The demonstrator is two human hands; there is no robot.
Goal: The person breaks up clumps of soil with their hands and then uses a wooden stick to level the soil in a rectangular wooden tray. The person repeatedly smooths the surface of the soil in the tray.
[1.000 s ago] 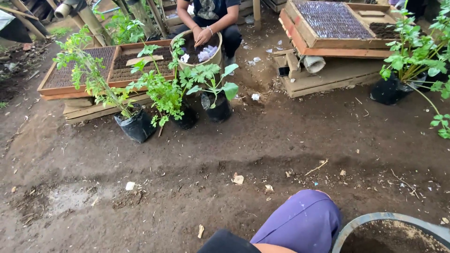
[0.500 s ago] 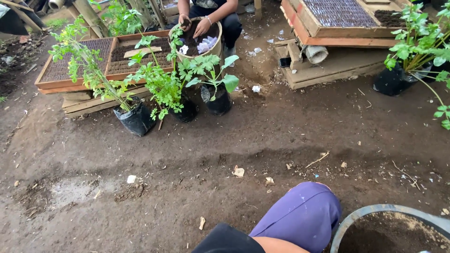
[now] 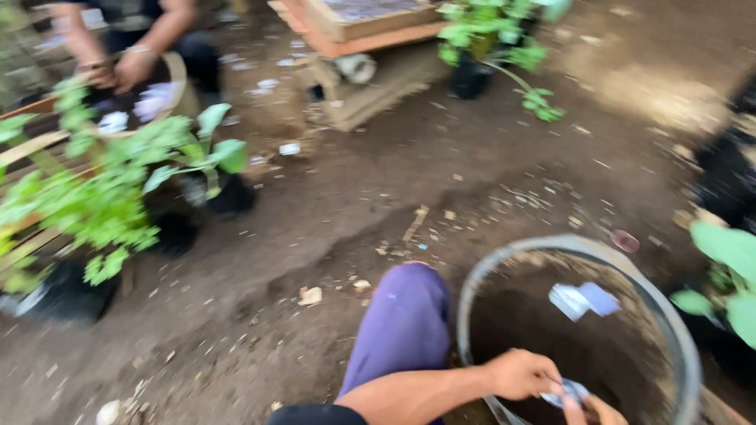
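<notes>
While the left hand (image 3: 521,373) curls its fingers (image 3: 543,384) around a small pale crumpled scrap (image 3: 568,391), the right hand (image 3: 592,411) pinches the same scrap from below, at the near rim of the grey basin (image 3: 579,245) of dark soil. Just beyond the fingers, 2 more pale pieces (image 3: 583,299) lie on the soil. To work the scrap well, I judge both hands should stay low over the basin; blur hides the right-hand grip's detail.

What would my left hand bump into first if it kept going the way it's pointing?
Probably the small pale packet that both hands pinch. The left hand points right, toward the right hand, over the soil-filled tub. The blur makes depth uncertain.
</notes>
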